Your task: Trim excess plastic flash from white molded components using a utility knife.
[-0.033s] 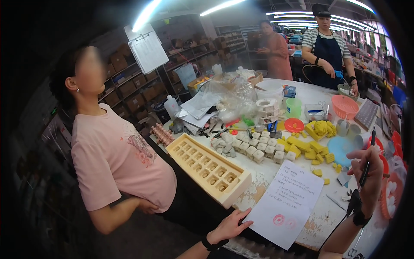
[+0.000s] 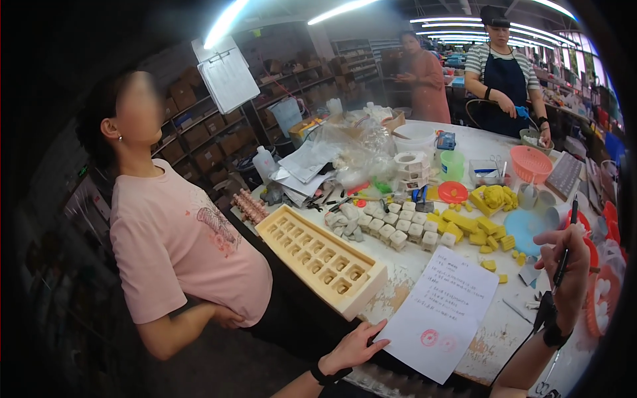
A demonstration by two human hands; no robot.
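Our left hand (image 2: pixel 350 348), fingers apart, touched the paper (image 2: pixel 438 315); our right hand (image 2: pixel 574 266) clamped a pen (image 2: pixel 564 257) between fingers; cubes (image 2: pixel 398 239) and yellow blocks (image 2: pixel 488 226) crowded the table (image 2: pixel 492 341).

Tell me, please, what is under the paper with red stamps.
The scuffed white table shows beside the paper, with the left hand at its edge; whatever lies beneath is covered.

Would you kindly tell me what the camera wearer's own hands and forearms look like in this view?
The left hand and right hand wear no gloves. Each wrist has a black band: left band, right band. No sleeve shows on the visible left forearm or right forearm. I can't make out markings on the bands.
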